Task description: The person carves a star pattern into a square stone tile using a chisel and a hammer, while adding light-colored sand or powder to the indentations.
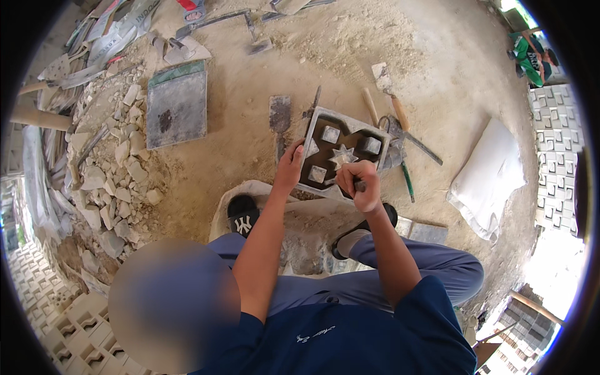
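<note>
A square mould-like block (310,133) with a pale grey rim is tilted up in front of me. Inside it are dark recesses, several raised square studs and a star (342,157) in the middle. My left hand (290,165) grips its left edge, thumb over the rim. Over its lower right part my right hand (360,183) is closed in a fist. A dark round end shows at that fist, perhaps a tool handle; the rest is hidden by the fingers. Just beyond the left hand lies a flat, dusty trowel-like blade (280,112).
Right of the block lie a wooden-handled tool (400,112), a green-handled tool (408,182) and a white sack (487,178). Left are a grey board (177,109) and broken rubble (119,169). Patterned blocks (553,156) are stacked at the far right. My feet flank a dusty sheet (250,187).
</note>
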Available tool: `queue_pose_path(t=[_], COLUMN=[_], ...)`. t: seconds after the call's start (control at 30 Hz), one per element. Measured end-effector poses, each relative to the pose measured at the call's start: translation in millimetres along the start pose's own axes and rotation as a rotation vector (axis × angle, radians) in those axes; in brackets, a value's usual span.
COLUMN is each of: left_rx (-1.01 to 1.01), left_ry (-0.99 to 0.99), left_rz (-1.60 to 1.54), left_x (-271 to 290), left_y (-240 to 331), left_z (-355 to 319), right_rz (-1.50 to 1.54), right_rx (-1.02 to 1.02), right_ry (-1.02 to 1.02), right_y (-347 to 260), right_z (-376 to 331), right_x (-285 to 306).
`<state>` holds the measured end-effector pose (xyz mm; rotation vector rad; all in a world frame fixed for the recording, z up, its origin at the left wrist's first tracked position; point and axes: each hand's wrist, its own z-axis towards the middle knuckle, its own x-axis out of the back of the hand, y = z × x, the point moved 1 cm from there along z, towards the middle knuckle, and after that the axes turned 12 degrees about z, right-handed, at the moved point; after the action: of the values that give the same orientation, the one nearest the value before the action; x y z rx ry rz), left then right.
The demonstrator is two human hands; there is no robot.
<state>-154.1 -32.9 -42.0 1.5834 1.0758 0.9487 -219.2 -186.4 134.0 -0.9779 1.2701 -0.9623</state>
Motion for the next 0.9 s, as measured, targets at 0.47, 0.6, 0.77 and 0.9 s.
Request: queue_pose_path(t=[0.47, 0.6, 0.77, 0.9], left_rx=[-0.135, -0.155, -0.196, -0.225], left_ry=[-0.152, -0.125, -0.112, -0.099], left_rz=[0.193, 0.225, 0.244, 0.221], left_x=[-8, -5, -7, -10], left_y=[27, 1, 3, 2], left_z=[21, 28, 25, 26], right_rz=[-0.049, -0.085, 0.014, -0.046], right_rx=[0.071, 0.037, 0.071, 0.179], right_ry=[-0.118, -0.047, -0.047, -0.090], right_y=[-17, -4, 8, 6], right_z=[-1, 15, 8, 2], right_x=[-2, -4, -1, -7])
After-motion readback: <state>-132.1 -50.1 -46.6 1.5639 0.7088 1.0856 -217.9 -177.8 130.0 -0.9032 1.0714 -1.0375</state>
